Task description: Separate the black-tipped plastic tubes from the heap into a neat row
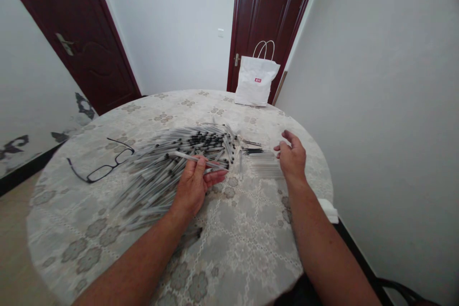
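Note:
A large pile of clear pen barrels with black tips lies spread over the middle of a round table. My left hand rests at the pile's near right edge, fingers closed on one clear pen held across them. My right hand hovers to the right, fingers loosely curled above a small batch of clear tubes. A few thin black refills lie just left of that hand. Whether the right hand holds anything does not show.
Black-framed glasses lie on the table's left side. A white paper bag stands at the far edge before a dark red door. Another dark door is at the left. The right wall is close.

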A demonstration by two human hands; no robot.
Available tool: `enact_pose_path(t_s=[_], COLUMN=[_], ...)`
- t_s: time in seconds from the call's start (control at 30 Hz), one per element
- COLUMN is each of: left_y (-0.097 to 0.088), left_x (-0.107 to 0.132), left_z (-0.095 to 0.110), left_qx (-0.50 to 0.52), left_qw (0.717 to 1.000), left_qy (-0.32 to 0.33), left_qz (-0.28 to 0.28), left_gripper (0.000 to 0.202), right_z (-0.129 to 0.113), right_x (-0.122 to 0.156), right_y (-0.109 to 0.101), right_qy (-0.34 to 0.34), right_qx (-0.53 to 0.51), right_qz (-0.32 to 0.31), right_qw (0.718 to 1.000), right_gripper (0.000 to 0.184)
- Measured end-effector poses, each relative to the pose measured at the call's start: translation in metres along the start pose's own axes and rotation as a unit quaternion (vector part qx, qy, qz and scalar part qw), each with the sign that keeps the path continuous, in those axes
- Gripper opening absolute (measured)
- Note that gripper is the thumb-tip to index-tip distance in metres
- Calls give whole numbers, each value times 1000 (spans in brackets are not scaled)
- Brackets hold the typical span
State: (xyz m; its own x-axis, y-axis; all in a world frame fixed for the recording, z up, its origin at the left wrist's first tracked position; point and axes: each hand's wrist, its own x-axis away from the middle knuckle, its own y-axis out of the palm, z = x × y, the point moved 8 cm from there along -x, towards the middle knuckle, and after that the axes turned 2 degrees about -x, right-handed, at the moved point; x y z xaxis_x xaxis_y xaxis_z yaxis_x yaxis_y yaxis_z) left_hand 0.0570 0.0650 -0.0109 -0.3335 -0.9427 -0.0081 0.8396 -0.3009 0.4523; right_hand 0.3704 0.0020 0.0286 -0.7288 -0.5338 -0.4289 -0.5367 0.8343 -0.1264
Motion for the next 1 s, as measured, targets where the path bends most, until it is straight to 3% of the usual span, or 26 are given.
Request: enact_pose_path(t_s=[0.13, 0.2, 0.27, 0.33, 0.43, 1.0], left_y=[-1, -1, 0, 0, 0, -18], left_x=[-1, -1, 0, 0, 1, -4], left_z=[-2, -2, -3, -2, -1, 9], left_qx=[-15, -24, -29, -32, -49, -54], left_qw=[1000, 1000, 999, 999, 998, 994], left_qy=[3, 6, 10, 15, 17, 75], left_qz=[-6, -12, -21, -25, -25, 58], left_gripper=[35, 34, 32, 31, 31, 34], right_z=[-19, -34, -53, -68, -75, -59], right_x=[30, 58, 90, 112, 122, 101], right_y=[40, 67, 89, 100, 103, 85], right_qy=[-10, -22, -79, -139, -174, -267], right_qx=[-40, -44, -22, 4, 25, 154], right_qz=[-146, -266, -374, -418, -420, -447], right_qw=[988, 963, 924, 898, 890, 839], right_gripper=[33, 28, 24, 20, 19, 15])
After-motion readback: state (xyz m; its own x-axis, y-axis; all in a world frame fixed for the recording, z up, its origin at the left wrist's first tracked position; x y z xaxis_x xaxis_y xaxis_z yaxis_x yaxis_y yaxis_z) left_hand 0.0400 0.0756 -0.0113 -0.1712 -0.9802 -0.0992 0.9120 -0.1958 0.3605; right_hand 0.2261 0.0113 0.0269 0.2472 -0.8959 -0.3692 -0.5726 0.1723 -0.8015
